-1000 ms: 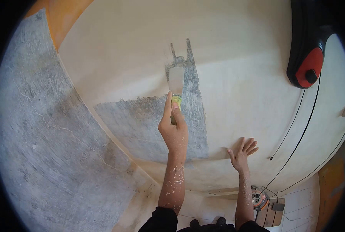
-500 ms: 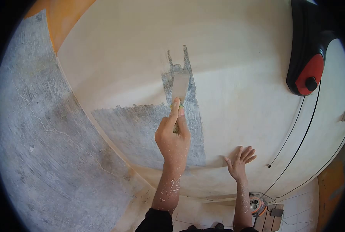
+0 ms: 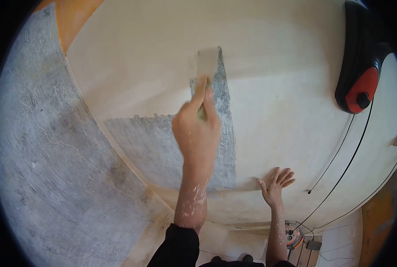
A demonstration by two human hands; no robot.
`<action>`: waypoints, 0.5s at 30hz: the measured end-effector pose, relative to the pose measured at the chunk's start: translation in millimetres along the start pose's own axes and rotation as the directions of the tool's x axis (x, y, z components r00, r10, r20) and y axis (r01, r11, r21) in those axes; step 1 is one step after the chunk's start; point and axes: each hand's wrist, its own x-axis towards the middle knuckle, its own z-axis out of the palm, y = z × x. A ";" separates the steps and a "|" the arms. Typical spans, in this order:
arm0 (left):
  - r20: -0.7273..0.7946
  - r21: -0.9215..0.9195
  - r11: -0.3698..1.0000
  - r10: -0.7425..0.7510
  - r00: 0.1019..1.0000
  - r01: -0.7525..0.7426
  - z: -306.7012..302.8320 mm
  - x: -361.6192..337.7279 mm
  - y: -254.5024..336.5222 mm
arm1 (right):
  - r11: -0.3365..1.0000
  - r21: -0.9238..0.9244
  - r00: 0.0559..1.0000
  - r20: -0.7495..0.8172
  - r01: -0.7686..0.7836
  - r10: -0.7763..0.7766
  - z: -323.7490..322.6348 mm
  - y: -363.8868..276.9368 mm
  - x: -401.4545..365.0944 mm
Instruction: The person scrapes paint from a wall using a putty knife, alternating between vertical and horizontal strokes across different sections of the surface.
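My left hand (image 3: 195, 120) is closed around the handle of a scraper (image 3: 207, 62), with fingers along the top of the grip. The broad flat blade points up and lies against the pale wall (image 3: 274, 89), at the top of a scraped grey strip (image 3: 223, 102). Below and to the left, a wider bare grey patch (image 3: 145, 142) shows where the pale coat is off. Lower right, my right hand (image 3: 275, 189) rests on the wall, fingers spread and holding nothing. Pale flecks dot both forearms.
A black and red device (image 3: 360, 89) is on the right, with a black cable (image 3: 347, 164) running down to a cable reel (image 3: 292, 235) beside a small wooden stool (image 3: 303, 256). On the left stands an adjoining grey wall (image 3: 69, 147). Tiled floor (image 3: 340, 242) shows below.
My left hand and the scraper have moved up the wall, and the blade now covers the upper end of the grey strip. My right hand has stayed in place.
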 end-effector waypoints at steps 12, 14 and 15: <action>0.084 0.032 0.999 -0.025 0.996 0.022 -6.7 -21.6 -18.5 | 1.000 0.018 1.000 -0.014 -0.007 0.007 2.8 1.5 0.4; 0.108 0.018 0.997 -0.076 0.991 0.075 -11.0 -14.0 -11.7 | 1.000 0.017 1.000 0.000 -0.014 0.014 2.2 3.5 -1.0; 0.131 -0.027 0.992 -0.117 0.984 0.122 -16.8 -11.7 -10.6 | 0.999 0.020 1.000 0.002 -0.025 0.025 3.2 1.0 -0.1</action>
